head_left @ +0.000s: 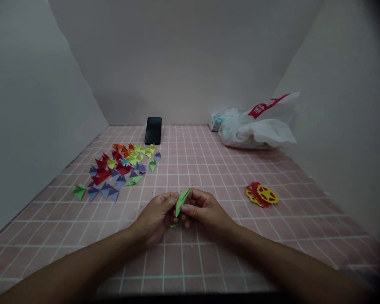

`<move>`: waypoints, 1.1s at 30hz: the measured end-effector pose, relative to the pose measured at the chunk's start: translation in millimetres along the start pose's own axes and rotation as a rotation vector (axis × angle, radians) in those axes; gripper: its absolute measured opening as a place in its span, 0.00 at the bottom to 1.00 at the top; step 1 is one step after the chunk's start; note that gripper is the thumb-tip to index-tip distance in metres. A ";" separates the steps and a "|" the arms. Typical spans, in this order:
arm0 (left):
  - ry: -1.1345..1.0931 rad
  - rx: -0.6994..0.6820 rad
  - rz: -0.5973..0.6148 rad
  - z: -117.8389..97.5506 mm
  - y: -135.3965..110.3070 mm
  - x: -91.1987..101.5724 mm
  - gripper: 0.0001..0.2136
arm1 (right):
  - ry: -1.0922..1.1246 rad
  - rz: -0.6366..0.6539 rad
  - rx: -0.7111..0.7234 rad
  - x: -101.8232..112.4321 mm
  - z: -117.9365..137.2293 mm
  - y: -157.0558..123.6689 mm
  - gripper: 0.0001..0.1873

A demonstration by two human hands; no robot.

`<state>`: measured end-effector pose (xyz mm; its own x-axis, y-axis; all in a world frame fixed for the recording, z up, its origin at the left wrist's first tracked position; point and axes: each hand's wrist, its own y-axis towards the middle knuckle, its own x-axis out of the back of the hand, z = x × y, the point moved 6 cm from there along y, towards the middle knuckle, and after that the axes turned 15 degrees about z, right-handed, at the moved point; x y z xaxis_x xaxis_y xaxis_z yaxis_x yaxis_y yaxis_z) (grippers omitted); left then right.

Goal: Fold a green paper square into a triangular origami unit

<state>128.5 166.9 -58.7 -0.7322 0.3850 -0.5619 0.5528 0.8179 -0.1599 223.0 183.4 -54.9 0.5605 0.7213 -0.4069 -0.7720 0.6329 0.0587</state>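
Observation:
Between my two hands is a folded piece of green paper [182, 202], held a little above the table and tilted. My left hand [160, 212] pinches its left side with thumb and fingers. On the other side my right hand [205, 208] grips it, the thumb pressed on its face. Another bit of green paper [174, 225] shows just below the fingers; whether it is touched I cannot tell. Off to the left lie several folded paper pieces in red [123, 169], purple [93, 192], yellow [134, 158], orange and green [79, 191].
A pink checked cloth [202, 257] covers the table. At the back stands a black phone [153, 131]. Red and yellow paper cut-outs [267, 194] lie to the right. A white plastic bag [259, 133] sits beside a small box [215, 122] at the back right. Pale walls enclose the table.

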 end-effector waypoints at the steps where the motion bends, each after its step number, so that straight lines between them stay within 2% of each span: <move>1: 0.005 -0.007 -0.002 0.8 0.3 1.5 0.14 | 0.001 -0.002 -0.002 0.2 -0.3 -0.2 0.11; 4: 0.082 -0.059 -0.050 -0.8 -0.2 9.4 0.15 | -0.016 -0.029 0.003 2.0 -0.4 -1.1 0.10; 7: 0.303 -0.103 -0.128 -10.8 -3.6 14.8 0.15 | -0.067 -0.088 0.012 5.4 1.2 -2.7 0.08; 11: 0.573 -0.157 -0.167 -27.5 -9.4 8.8 0.12 | -0.205 -0.163 0.006 8.3 5.6 -6.3 0.06; 13: 0.643 -0.220 -0.191 -33.8 -13.4 4.2 0.08 | -0.415 -0.219 0.040 7.9 14.0 -9.8 0.03; 17: 0.760 -0.352 -0.196 -40.4 -21.7 -9.1 0.04 | -0.939 -0.330 0.210 -4.6 38.3 -20.3 0.06; 19: 0.797 -0.387 -0.174 -41.7 -25.9 -17.1 0.04 | -1.078 -0.351 0.300 -14.2 47.0 -26.2 0.06; 26: 0.767 -0.421 -0.142 -36.0 -53.3 -41.5 0.06 | -1.242 -0.288 0.437 -49.5 57.9 -48.9 0.08; 29: 0.617 -0.431 -0.122 -23.6 -67.3 -53.5 0.09 | -1.453 -0.305 0.590 -71.5 56.0 -65.9 0.06; 33: 0.382 -0.400 -0.179 -4.3 -88.8 -66.9 0.11 | -1.674 -0.308 0.764 -98.6 43.6 -88.0 0.08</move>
<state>126.7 70.4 -3.5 -0.9332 0.2920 -0.2094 0.2681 0.9538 0.1353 248.8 68.8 19.9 0.6777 -0.2367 0.6962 -0.5802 0.4097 0.7040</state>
